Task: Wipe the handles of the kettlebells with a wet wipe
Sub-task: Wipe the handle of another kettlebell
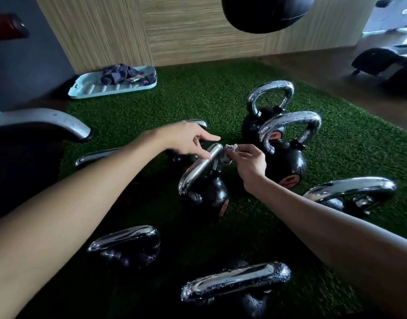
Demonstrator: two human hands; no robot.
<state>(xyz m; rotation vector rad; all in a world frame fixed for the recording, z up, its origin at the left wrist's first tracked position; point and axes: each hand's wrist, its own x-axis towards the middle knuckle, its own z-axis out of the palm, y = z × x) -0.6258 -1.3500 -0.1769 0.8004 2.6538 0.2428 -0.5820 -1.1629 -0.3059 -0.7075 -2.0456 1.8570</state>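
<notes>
Several black kettlebells with chrome handles stand on green turf [197,95]. The middle kettlebell [207,196] has its chrome handle [197,166] running up toward my hands. My right hand [248,162] pinches a crumpled white wet wipe [229,154] against the handle's upper right bend. My left hand [188,139] hovers over the top of the same handle, fingers loosely spread, fingertips touching or just above the chrome. Two taller kettlebells [287,162] stand right behind my right hand.
A light blue tray [87,89] with dark cloths lies at the back left by the wooden wall. A grey machine foot [48,123] juts in from the left. A black ball [264,12] hangs overhead. More kettlebells [237,282] sit close in front and at the right.
</notes>
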